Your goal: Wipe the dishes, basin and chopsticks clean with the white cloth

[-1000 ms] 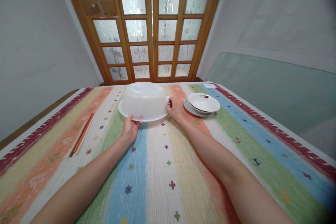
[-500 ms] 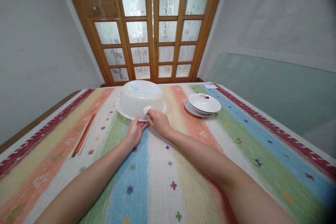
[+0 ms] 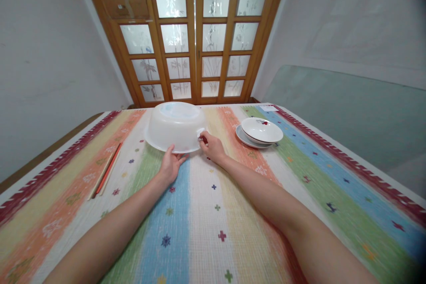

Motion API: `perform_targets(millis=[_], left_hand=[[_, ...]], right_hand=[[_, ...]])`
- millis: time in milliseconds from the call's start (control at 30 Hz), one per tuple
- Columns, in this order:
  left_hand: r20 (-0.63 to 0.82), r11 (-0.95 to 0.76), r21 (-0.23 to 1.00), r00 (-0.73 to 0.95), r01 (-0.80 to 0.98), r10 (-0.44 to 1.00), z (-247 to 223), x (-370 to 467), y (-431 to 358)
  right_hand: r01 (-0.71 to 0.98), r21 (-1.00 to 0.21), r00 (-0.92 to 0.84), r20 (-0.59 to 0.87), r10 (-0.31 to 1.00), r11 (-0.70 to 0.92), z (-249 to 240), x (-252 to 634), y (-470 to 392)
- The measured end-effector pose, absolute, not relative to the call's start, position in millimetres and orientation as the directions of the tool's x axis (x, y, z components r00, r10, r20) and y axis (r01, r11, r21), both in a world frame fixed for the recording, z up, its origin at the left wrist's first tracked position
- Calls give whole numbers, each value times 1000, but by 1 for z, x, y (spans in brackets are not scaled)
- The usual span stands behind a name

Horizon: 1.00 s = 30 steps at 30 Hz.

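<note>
A white plastic basin [image 3: 176, 126] is upside down toward the far side of the table, its pale bluish base facing up. My left hand [image 3: 171, 165] grips the near edge of its rim, thumb on top and fingers underneath. Pinched in my right hand [image 3: 213, 147] is a small crumpled white tissue [image 3: 200, 132], pressed against the right side of the basin near the rim. Part of the tissue is hidden by my fingers.
Right of the basin, a white bowl [image 3: 262, 129] with a red motif rests on a plate [image 3: 244, 138]. Several chopsticks [image 3: 108, 169] lie at the left on the striped tablecloth [image 3: 203, 230]. A white paper slip [image 3: 269, 108] is at the far edge, before wooden glazed doors [image 3: 197, 35].
My right hand has slid the tissue rightward along the basin's side. My left hand stays at the rim, with its fingers slightly shifted.
</note>
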<state>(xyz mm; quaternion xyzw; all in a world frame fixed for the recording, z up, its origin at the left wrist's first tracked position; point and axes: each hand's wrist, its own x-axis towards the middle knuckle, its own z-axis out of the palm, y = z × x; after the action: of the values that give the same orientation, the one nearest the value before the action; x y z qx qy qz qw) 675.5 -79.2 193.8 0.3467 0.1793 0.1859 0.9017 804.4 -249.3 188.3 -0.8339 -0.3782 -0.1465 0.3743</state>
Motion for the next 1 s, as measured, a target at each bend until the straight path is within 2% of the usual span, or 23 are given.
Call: perform_targets(millis=[67, 100, 267, 367, 567, 700, 767, 800, 867, 1000], left_hand=[[-194, 716, 684, 912, -138, 361, 188, 672, -95], [-191, 716, 684, 915, -136, 356, 187, 672, -100], [-169, 669, 718, 884, -193, 436, 187, 675, -92], [-183, 665, 718, 867, -203, 463, 186, 677, -82], [-221, 608, 742, 754, -281, 618, 182, 683, -67], [-228, 562, 765, 685, -313, 692, 179, 687, -59], [-236, 542, 785, 664, -301, 709, 177, 688, -58], [-235, 527, 798, 654, -293, 719, 175, 688, -58], [-221, 487, 827, 634, -281, 741, 173, 687, -60], [-190, 422, 870, 616, -256, 765, 168, 686, -64]], right_hand=[[753, -496, 658, 550, 515, -433, 189, 799, -246], [765, -485, 644, 563, 518, -423, 190, 796, -245], [817, -475, 572, 603, 556, -326, 192, 787, -241], [747, -574, 660, 581, 476, -336, 191, 789, -240], [577, -763, 815, 518, 258, -292, 187, 814, -249], [347, -926, 932, 321, 172, -152, 184, 843, -257], [269, -959, 953, 252, 167, -89, 187, 851, -260], [277, -959, 950, 264, 165, -66, 191, 852, -262], [389, -919, 912, 375, 163, -63, 202, 844, -263], [670, -706, 740, 617, 267, -229, 230, 800, -257]])
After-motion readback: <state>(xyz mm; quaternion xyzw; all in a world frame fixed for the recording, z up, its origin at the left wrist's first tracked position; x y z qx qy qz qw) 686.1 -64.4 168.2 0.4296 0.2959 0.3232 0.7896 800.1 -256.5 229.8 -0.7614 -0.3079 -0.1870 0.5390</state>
